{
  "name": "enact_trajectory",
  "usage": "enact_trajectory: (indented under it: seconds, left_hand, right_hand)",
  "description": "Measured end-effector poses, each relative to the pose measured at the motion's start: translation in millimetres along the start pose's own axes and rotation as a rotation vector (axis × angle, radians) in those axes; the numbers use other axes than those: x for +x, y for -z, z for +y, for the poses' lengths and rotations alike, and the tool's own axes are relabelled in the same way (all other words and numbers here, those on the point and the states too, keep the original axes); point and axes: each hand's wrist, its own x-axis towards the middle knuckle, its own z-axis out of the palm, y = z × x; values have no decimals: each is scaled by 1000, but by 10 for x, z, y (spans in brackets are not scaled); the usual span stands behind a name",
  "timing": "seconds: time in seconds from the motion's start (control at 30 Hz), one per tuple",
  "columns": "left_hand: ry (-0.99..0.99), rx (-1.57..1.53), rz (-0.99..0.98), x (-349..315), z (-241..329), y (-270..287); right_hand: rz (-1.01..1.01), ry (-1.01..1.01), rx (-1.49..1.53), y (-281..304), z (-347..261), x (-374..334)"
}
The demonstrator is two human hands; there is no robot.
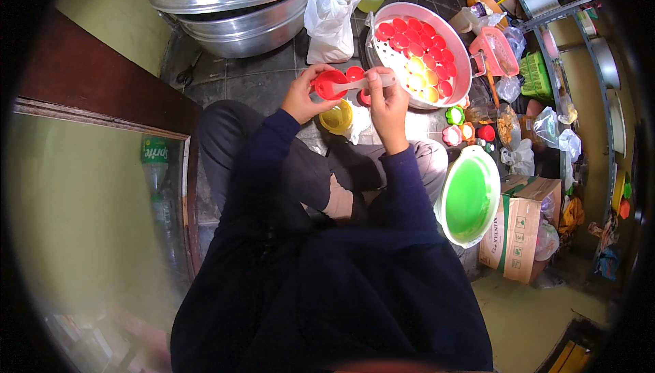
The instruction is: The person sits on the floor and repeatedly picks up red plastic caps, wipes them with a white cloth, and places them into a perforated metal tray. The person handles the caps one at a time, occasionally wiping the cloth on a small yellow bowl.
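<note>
Between the thumb and fingers of my left hand (299,100) is a small red cup (323,86), tilted so its inside shows. My right hand (391,110) pinches the handle of a pale plastic spoon (358,85), whose head reaches into that cup. Just beyond stands another small red cup (354,73). Below my hands, a yellow tub (334,119) rests on the floor. Ahead to the right is a round metal steamer tray (461,39) with holes, bearing many red cups (414,35); the nearer ones look yellowish inside under bright light.
Right of my knee sits a white basin (445,217) of green liquid (467,192), beside a cardboard box (518,230). A big lidded metal pot (245,28) and a white plastic bag (333,15) stand ahead left. A metal shelf (559,8) lines the right.
</note>
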Motion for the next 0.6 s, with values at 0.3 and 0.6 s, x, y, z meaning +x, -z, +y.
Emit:
enact_trajectory:
  seconds: [0.3,0.6]
  left_hand:
    - [-123,418,76,-5,80,9]
    - [-294,659,-15,14,38,7]
  right_hand:
    - [-1,112,-285,-83,-131,102]
    - [-7,260,-432,-148,-78,21]
